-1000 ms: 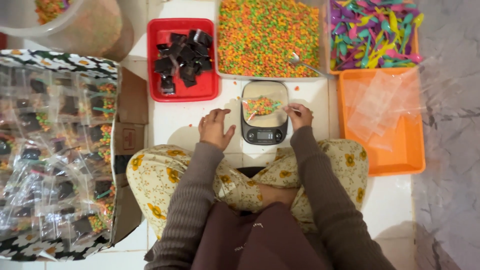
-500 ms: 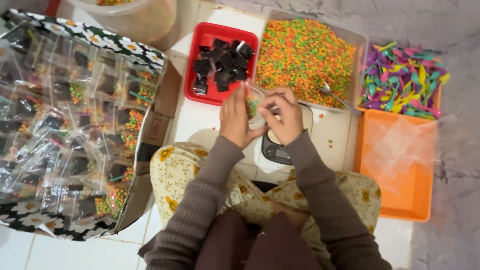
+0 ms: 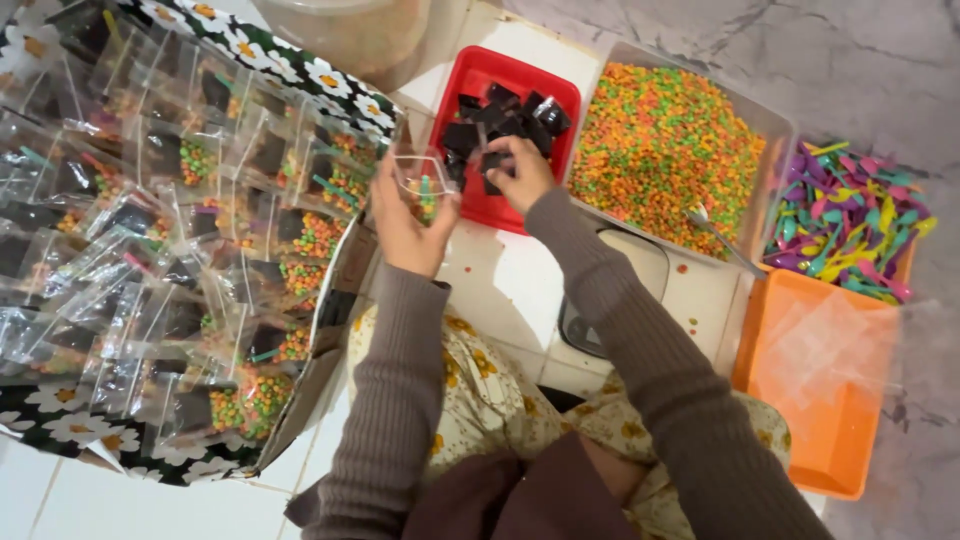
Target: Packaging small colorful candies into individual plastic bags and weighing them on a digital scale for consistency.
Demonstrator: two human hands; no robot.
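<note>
The left hand (image 3: 405, 215) is raised above the white tiled floor (image 3: 500, 285) and holds a small clear plastic bag (image 3: 425, 185) between thumb and fingers; the bag is open at the top and has some colourful cereal pieces and a thin green stick inside. The right hand (image 3: 520, 170) reaches to the far side, into the red tray (image 3: 475, 75), and its fingers are closed narrowly around one of the dark square packets (image 3: 495, 125) that lie in a heap there; I cannot tell if the packet is already lifted from the others. The bag is just beside the near left edge of the red tray, and the two hands are near each other but not touching. To the right of the red tray stands a clear tub (image 3: 780, 125) full of orange, green and yellow cereal, with a metal spoon (image 3: 725, 245) lying at its near right corner. Further to the right there is a heap of small plastic spoons in many colours (image 3: 850, 215), and nearer, an orange tray (image 3: 830, 430) with empty clear bags (image 3: 835, 345). On the left, a box with a daisy pattern (image 3: 290, 65) is filled with many finished bags (image 3: 160, 240). A small kitchen scale (image 3: 640, 265) is partly hidden under the right forearm.
</note>
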